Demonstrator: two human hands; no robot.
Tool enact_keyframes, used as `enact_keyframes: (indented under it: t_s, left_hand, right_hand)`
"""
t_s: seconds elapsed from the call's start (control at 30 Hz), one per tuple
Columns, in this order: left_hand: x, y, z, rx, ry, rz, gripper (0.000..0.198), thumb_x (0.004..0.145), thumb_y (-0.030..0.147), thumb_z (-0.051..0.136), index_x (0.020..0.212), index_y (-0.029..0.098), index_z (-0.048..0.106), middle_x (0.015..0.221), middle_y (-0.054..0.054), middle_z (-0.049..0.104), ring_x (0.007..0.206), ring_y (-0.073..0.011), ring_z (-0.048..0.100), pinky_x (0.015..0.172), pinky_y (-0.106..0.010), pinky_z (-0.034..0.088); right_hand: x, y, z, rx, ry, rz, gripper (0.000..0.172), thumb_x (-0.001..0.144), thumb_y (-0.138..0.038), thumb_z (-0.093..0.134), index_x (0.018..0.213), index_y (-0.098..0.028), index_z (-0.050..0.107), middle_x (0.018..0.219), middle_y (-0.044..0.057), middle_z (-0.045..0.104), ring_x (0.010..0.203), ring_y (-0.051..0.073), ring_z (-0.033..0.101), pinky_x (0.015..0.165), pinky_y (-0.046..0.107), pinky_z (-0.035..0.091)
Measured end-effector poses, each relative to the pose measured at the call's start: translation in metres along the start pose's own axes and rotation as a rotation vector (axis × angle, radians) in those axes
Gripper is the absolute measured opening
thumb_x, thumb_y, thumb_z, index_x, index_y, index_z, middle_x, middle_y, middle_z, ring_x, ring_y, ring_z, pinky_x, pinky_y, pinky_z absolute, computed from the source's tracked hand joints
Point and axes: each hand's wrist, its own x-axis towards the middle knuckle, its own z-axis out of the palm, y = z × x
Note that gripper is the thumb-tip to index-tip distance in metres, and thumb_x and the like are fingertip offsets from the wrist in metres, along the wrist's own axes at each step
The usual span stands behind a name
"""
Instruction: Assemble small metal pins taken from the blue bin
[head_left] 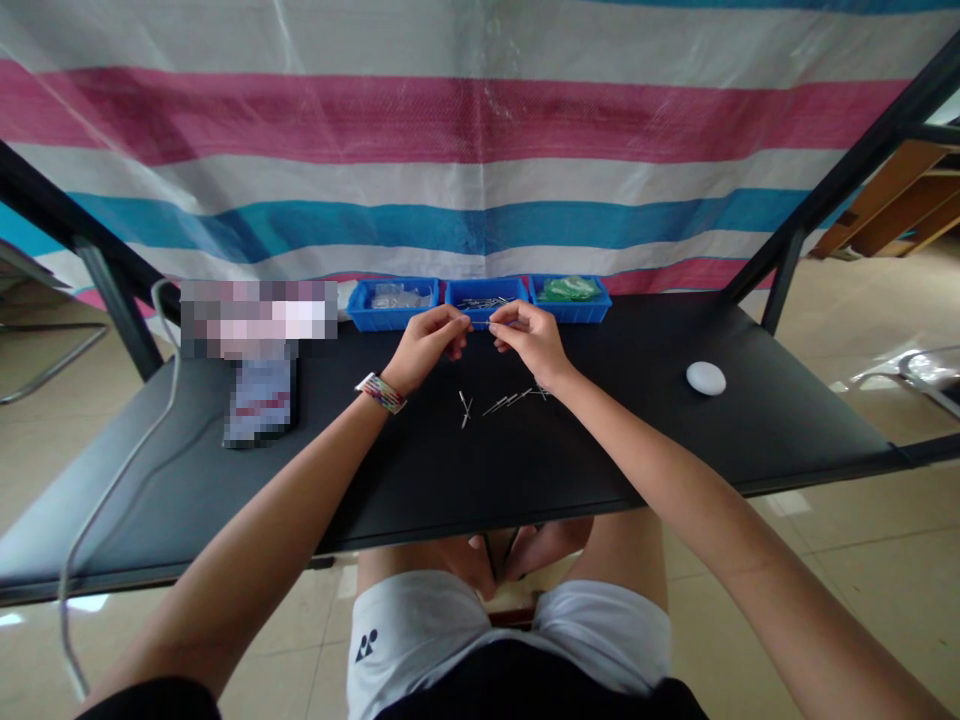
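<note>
Two legs (626, 555) in white shorts (405, 620) are at the near side of a black table (750, 430). Two small metal pins (466, 410) lie crossed on it. More loose pins (496, 405) lie to the right, but some overlap by the right arm and are too tiny to count. One white round thing (706, 378) sits well apart, on the right.

The left hand (426, 346) and the right hand (535, 345) each have a pinching grip on one thin pin (480, 323), in front of the middle box (480, 314). The fingertips hide its ends.

Three blue boxes (574, 314) stand behind, holding clear bits (401, 298), pins and green stuff (571, 289). One blurry patch (259, 320) on the left is hard to make out. One striped sheet (480, 120) hangs at the back.
</note>
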Motion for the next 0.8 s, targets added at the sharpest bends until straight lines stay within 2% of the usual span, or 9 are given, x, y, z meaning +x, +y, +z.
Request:
enact_keyframes:
  t_s: [0.13,0.3,0.43,0.57,0.8]
  left_hand:
    - [-0.0015,0.0013,0.002,0.024,-0.006,0.03,0.03,0.087,0.046,0.081,0.088,0.018,0.07,0.065,0.0,0.064,0.052,-0.0114,0.058,0.052,-0.023,0.047]
    - [-0.0021,0.0014,0.0031,0.047,0.009,0.08,0.029,0.085,0.042,0.084,0.093,0.017,0.071,0.064,0.002,0.062,0.052,-0.0104,0.057,0.051,-0.022,0.045]
    - [-0.0007,-0.0001,0.0018,0.072,0.028,0.097,0.031,0.083,0.042,0.086,0.087,0.017,0.07,0.063,0.002,0.061,0.052,-0.0102,0.056,0.051,-0.021,0.044]
    - [-0.0001,-0.0014,0.0012,0.079,0.037,0.102,0.031,0.081,0.042,0.087,0.084,0.017,0.069,0.063,0.001,0.061,0.053,-0.0106,0.056,0.052,-0.022,0.044]
    - [0.0009,-0.0031,0.0011,0.085,0.02,0.084,0.03,0.079,0.039,0.087,0.086,0.017,0.069,0.063,0.002,0.06,0.053,-0.0108,0.056,0.053,-0.023,0.044]
  right_hand:
    - [-0.0004,-0.0017,-0.001,0.041,-0.001,0.076,0.025,0.077,-0.034,0.084,0.095,-0.023,0.07,0.083,-0.003,0.07,0.064,0.01,0.065,0.059,0.023,0.057]
    - [-0.0001,-0.0022,-0.0009,0.11,-0.004,0.164,0.022,0.078,-0.032,0.081,0.093,-0.022,0.069,0.083,-0.002,0.072,0.063,0.01,0.066,0.059,0.022,0.058]
    - [-0.0005,-0.0028,-0.0011,0.138,-0.03,0.174,0.02,0.077,-0.028,0.08,0.093,-0.022,0.069,0.083,-0.003,0.073,0.063,0.011,0.067,0.059,0.023,0.059]
    - [-0.0008,-0.004,-0.0017,0.185,-0.065,0.202,0.015,0.082,-0.031,0.074,0.093,-0.022,0.069,0.084,-0.001,0.073,0.064,0.012,0.067,0.057,0.023,0.06]
    - [-0.002,0.0011,-0.001,0.122,-0.008,0.182,0.018,0.08,-0.032,0.08,0.088,-0.021,0.068,0.081,0.0,0.072,0.064,0.012,0.066,0.056,0.023,0.061]
